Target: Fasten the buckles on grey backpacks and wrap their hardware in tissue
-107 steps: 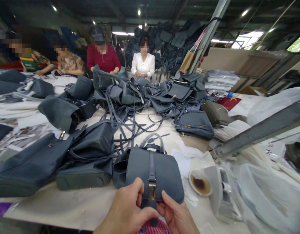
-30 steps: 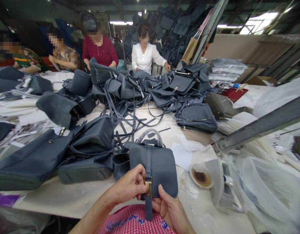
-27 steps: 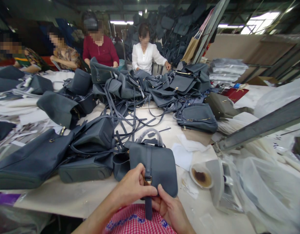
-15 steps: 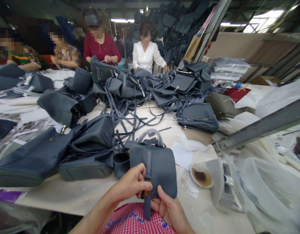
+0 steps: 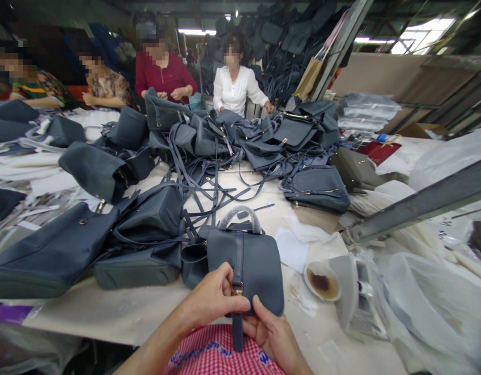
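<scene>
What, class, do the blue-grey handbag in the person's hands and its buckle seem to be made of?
The blue-grey handbag looks like leather or faux leather, which the picture cannot separate: a matte, finely grained surface with soft bends. The buckle looks like gold-toned metal, its polished face catching the light.

The left hand has slid across the gold metal buckle of the slate-blue leather handbag, now nearly covering it. The far co-worker in a white blouse has stretched one hand out to the heap of blue-grey leather bags.
</scene>
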Tool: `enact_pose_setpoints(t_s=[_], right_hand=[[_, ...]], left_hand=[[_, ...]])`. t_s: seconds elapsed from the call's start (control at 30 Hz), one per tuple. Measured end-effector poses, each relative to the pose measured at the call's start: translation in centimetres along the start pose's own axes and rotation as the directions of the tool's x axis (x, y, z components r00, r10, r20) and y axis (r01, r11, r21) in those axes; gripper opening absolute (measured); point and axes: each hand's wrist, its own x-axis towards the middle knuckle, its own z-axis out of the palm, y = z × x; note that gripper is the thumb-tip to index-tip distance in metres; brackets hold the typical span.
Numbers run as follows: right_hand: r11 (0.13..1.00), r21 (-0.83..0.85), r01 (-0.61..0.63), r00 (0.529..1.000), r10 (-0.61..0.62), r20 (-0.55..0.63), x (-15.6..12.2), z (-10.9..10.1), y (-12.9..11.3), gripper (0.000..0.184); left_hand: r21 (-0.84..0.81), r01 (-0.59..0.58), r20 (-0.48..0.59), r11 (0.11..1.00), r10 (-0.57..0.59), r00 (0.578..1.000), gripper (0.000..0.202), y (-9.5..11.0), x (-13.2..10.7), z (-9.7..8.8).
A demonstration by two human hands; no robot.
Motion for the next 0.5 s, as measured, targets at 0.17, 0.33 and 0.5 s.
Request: enact_pose_setpoints(t_s=[0.17,0.33,0.5], right_hand=[[1.0,0.012,-0.01,1.0,0.01,-0.001,0.0,-0.3,0.5,0.045],[1.0,0.024,-0.012,1.0,0.012,0.008,0.1,-0.7,0.9,0.042],[1.0,0.011,-0.025,1.0,0.025,0.002,0.1,-0.6,0.6,0.04]], left_hand=[[0.005,-0.01,-0.005,1.0,0.01,1.0,0.036,-0.3,0.2,0.4],[-0.187,0.021,0.131,0.982,0.003,0.991,0.035,-1.6,0.8,-0.1],[-0.233,0.032,0.173,0.972,0.01,0.985,0.035,-1.9,1.0,-0.3]])
